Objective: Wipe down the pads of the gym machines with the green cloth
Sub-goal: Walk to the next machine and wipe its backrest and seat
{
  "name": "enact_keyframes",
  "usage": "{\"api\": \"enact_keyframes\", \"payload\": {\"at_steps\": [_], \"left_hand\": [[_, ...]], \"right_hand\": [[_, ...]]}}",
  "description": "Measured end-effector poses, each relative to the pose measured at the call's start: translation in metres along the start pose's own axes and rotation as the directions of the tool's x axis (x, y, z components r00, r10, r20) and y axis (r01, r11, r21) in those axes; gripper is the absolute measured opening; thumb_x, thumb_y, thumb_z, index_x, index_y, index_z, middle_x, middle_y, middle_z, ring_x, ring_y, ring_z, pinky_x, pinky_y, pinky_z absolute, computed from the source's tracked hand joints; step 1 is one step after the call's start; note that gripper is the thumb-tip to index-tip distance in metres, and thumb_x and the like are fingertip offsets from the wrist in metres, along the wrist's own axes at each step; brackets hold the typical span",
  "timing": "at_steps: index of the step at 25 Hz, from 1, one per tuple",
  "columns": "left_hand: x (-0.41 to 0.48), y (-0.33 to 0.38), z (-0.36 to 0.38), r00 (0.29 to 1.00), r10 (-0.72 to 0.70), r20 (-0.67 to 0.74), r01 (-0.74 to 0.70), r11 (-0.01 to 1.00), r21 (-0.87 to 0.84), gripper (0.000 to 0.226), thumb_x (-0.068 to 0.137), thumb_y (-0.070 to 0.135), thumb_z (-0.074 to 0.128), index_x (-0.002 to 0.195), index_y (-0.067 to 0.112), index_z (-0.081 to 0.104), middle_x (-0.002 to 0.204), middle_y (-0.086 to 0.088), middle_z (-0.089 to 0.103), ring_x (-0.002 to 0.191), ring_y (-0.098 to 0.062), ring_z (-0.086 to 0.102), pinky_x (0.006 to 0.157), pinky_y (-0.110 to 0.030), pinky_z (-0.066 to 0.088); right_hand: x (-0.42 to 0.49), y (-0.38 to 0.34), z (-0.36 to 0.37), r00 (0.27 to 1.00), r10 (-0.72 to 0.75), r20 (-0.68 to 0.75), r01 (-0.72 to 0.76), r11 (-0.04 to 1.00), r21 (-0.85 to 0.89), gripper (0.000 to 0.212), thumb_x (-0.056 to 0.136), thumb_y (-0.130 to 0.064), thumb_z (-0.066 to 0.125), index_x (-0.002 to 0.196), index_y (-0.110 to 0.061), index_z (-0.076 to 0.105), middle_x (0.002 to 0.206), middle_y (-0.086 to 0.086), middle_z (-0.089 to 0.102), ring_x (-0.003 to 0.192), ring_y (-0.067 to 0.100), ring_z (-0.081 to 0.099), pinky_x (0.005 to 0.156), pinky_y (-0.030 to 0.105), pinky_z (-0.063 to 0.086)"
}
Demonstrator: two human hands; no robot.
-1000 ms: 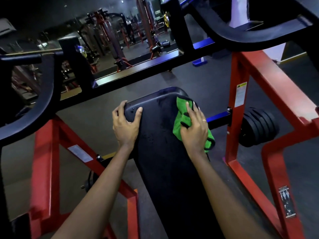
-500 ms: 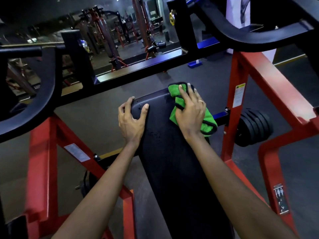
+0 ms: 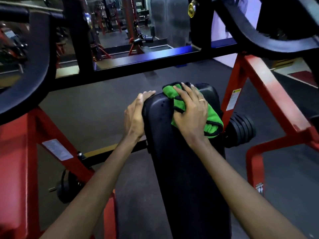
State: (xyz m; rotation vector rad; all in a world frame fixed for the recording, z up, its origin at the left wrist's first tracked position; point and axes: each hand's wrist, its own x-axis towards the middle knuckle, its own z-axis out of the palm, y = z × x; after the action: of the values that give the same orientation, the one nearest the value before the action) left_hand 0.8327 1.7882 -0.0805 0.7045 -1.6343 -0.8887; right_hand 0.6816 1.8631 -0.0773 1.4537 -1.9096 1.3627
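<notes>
Head view: the wiping step is in hand, at the top end of the long black pad [image 3: 181, 169]. The right hand [image 3: 189, 114] lies on the green cloth [image 3: 214, 125], its fingers spread and lightly curled over the bunched fabric, pressing it onto the pad's upper right part. One end of the cloth hangs over the pad's right edge, near the weight plates [image 3: 241, 128]. The left hand [image 3: 134, 116] rests against the pad's upper left edge with nearly straight fingers, gripping nothing and seemingly steadying the pad. The red frame [image 3: 269, 94] stands on both sides. Judging by this, the next move calls for sweeping the cloth across the top left corner, then down the pad's length.
</notes>
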Motion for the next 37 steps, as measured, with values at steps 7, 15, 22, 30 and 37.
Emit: {"api": "enact_keyframes", "payload": {"at_steps": [7,15,22,30,37], "left_hand": [[0.022,0.000,-0.025,0.970,-0.048,0.239,0.083,0.987,-0.140,0.057,0.107,0.036,0.023,0.118,0.012,0.074,0.123,0.004,0.072,0.130,-0.009,0.056,0.113,-0.023,0.035],[0.022,0.003,-0.033,0.954,-0.056,0.293,0.092,0.990,-0.110,0.061,0.110,0.036,0.017,0.121,0.017,0.074,0.126,0.008,0.070,0.128,-0.001,0.055,0.112,-0.018,0.033],[0.017,0.005,-0.030,0.956,-0.061,0.287,0.092,0.991,-0.095,0.062,0.109,0.033,0.015,0.125,0.013,0.070,0.130,0.006,0.068,0.130,-0.003,0.054,0.117,-0.030,0.033],[0.022,-0.002,-0.050,0.904,-0.234,0.357,0.205,0.972,0.116,0.062,0.104,0.057,0.009,0.144,0.038,0.053,0.155,0.015,0.042,0.136,0.021,0.027,0.115,-0.006,0.012],[0.042,-0.003,-0.059,0.890,-0.232,0.393,0.211,0.973,0.096,0.065,0.102,0.061,0.010,0.133,0.041,0.063,0.151,0.013,0.050,0.141,0.007,0.034,0.112,-0.014,0.018]], "right_hand": [[-0.004,0.001,-0.005,0.999,0.048,-0.016,-0.047,0.998,0.044,0.065,0.072,-0.001,0.065,0.132,-0.023,0.065,0.143,-0.004,0.058,0.139,0.019,0.047,0.108,0.047,0.043],[-0.011,-0.012,-0.014,0.993,-0.011,0.115,0.008,1.000,0.030,0.080,0.061,0.004,0.053,0.137,-0.022,0.062,0.147,-0.003,0.053,0.144,0.020,0.040,0.118,0.036,0.033],[0.017,-0.013,-0.007,0.955,0.292,-0.051,-0.286,0.953,0.097,0.051,0.080,-0.008,0.063,0.128,-0.025,0.067,0.135,-0.008,0.062,0.137,0.013,0.048,0.112,0.037,0.041],[0.030,-0.009,-0.022,0.961,0.268,0.067,-0.273,0.959,0.076,0.055,0.077,-0.001,0.059,0.125,-0.027,0.067,0.134,-0.010,0.063,0.141,0.013,0.044,0.109,0.039,0.043],[-0.023,-0.067,0.003,0.976,-0.114,0.188,0.108,0.993,0.040,0.056,0.070,-0.009,0.060,0.124,-0.020,0.070,0.142,-0.002,0.058,0.145,0.022,0.039,0.114,0.044,0.038]]}}
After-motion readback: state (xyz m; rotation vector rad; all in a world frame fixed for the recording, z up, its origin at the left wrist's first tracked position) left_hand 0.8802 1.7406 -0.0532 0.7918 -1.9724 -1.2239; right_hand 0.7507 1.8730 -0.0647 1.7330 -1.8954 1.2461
